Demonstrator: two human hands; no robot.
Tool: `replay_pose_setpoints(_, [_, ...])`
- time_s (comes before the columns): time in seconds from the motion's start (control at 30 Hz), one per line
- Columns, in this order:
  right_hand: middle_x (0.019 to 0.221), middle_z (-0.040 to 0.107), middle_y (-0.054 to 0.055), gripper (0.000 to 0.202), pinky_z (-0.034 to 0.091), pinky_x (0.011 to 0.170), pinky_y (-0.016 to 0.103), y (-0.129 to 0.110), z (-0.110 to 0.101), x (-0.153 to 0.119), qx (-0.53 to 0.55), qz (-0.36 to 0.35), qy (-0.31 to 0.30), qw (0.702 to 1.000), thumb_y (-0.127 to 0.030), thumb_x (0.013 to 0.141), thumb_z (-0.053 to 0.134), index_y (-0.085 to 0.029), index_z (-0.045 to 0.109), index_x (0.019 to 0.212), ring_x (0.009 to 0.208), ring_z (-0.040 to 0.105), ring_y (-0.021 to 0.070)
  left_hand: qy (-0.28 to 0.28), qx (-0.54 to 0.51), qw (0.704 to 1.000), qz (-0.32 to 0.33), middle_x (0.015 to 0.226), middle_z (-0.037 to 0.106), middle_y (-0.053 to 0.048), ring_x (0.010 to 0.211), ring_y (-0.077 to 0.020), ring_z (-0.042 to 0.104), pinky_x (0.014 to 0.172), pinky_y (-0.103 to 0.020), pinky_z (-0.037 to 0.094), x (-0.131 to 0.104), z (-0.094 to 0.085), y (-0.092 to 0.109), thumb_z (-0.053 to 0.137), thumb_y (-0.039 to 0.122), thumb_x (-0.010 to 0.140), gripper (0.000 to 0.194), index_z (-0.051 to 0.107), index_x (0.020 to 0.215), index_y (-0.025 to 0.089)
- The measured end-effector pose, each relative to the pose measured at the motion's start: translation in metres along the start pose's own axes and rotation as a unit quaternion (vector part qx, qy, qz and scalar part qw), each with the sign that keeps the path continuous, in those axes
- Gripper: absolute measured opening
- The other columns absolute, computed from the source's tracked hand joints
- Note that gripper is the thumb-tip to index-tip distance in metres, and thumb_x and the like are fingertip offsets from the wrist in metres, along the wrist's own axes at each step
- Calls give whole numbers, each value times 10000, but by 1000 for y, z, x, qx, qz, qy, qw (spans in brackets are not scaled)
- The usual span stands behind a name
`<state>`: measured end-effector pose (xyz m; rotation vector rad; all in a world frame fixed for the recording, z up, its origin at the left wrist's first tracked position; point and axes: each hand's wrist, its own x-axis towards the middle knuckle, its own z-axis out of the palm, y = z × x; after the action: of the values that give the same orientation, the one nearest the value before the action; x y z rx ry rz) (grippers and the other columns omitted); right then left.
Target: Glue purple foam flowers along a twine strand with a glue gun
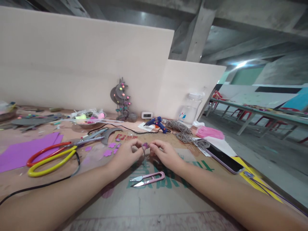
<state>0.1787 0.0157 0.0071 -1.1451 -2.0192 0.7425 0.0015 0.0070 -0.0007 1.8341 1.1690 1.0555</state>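
The left hand [128, 154] pinches a small purple piece [145, 145] between thumb and forefinger, with a thin grey cord [144, 156] hanging down from it. The right hand [166, 154] is just beside the piece, thumb and fingertips drawn together; whether they grip anything, I cannot tell. Both hands are above a cardboard sheet [120, 200] with green and red print. Nearer the person than the hands, and between the forearms, pink-handled snips [154, 177] lie with their blades apart, pointing left. Just left of the left hand are purple flower cutouts [107, 153]; farther left lie large scissors [51, 160] with one red and one yellow handle, partly over purple sheets [29, 150]. Beyond the hands are a blue glue gun [157, 123] and a small white clock [147, 115]. Right of the right hand lie coiled grey cords [185, 134] and a phone [223, 158].
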Motion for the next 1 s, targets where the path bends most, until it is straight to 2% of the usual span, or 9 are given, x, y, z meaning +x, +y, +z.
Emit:
replay_pose_setpoints(0.1, [651, 568, -14, 249, 410, 560, 220, 2, 0, 0, 36, 9, 1, 999, -386, 866, 448, -170, 565, 824, 584, 524, 111, 15, 25, 1000, -4, 654, 631, 9, 614, -149, 590, 588, -237, 430, -1, -1, 1, 498, 386, 784, 223, 543, 721, 178])
replay_pose_setpoints(0.2, [720, 623, 13, 271, 431, 626, 236, 2, 0, 0, -5, 4, -36, 999, -405, 847, 492, -164, 616, 847, 664, 564, 133, 43, 79, 996, 12, 718, 638, -3, 722, -173, 595, 680, -268, 425, 0, -2, 2, 509, 349, 771, 188, 550, 708, 177])
replay_pose_setpoints(0.3, [805, 650, 29, 249, 424, 729, 256, 2, 1, 0, -72, -63, -87, 992, -390, 823, 550, -175, 671, 851, 786, 572, 156, 51, 116, 992, 29, 782, 637, -14, 801, -186, 584, 741, -295, 411, 0, -4, 1, 499, 315, 777, 161, 569, 739, 175])
replay_pose_setpoints(0.4, [829, 651, 30, 206, 406, 776, 266, 2, 3, 1, -111, -115, -103, 982, -370, 763, 639, -180, 688, 826, 855, 557, 171, 45, 132, 989, 45, 814, 637, -21, 828, -190, 576, 756, -303, 404, -1, -3, 2, 507, 292, 773, 141, 580, 765, 172])
replay_pose_setpoints(0.5, [800, 659, 17, 126, 405, 777, 259, 4, 5, 1, -94, -104, -99, 985, -286, 785, 618, -181, 687, 779, 828, 563, 155, 39, 138, 988, 53, 805, 638, -20, 820, -188, 575, 754, -304, 399, -1, -2, 3, 519, 290, 769, 136, 584, 753, 172])
replay_pose_setpoints(0.63, [666, 607, -7, 192, 410, 610, 221, 0, 5, -2, -37, -56, -101, 993, -256, 847, 496, -166, 630, 743, 634, 544, 118, 46, 122, 991, 38, 795, 632, -13, 809, -187, 579, 735, -298, 405, 1, -1, -2, 524, 314, 770, 147, 571, 750, 177])
replay_pose_setpoints(0.7, [629, 578, -11, 228, 402, 584, 220, -4, 3, -5, -39, -50, -83, 995, -275, 864, 451, -166, 581, 712, 600, 528, 116, 48, 100, 994, 23, 764, 620, -4, 763, -178, 582, 703, -289, 414, 4, -1, -8, 517, 323, 774, 151, 555, 750, 179])
replay_pose_setpoints(0.9, [640, 548, -11, 211, 398, 641, 232, -7, -1, -10, -55, -71, 54, 994, -293, 867, 424, -180, 505, 707, 652, 516, 127, 52, 59, 997, 7, 732, 602, 4, 722, -169, 574, 673, -279, 424, 10, 0, -19, 511, 377, 787, 201, 554, 772, 180])
replay_pose_setpoints(1.0, [650, 542, -6, 243, 397, 646, 234, -2, -2, -8, -39, -73, 79, 993, -312, 873, 412, -176, 497, 689, 657, 518, 128, 48, 37, 998, 7, 733, 602, 6, 708, -163, 572, 661, -272, 429, 10, 0, -20, 514, 392, 786, 215, 549, 773, 181])
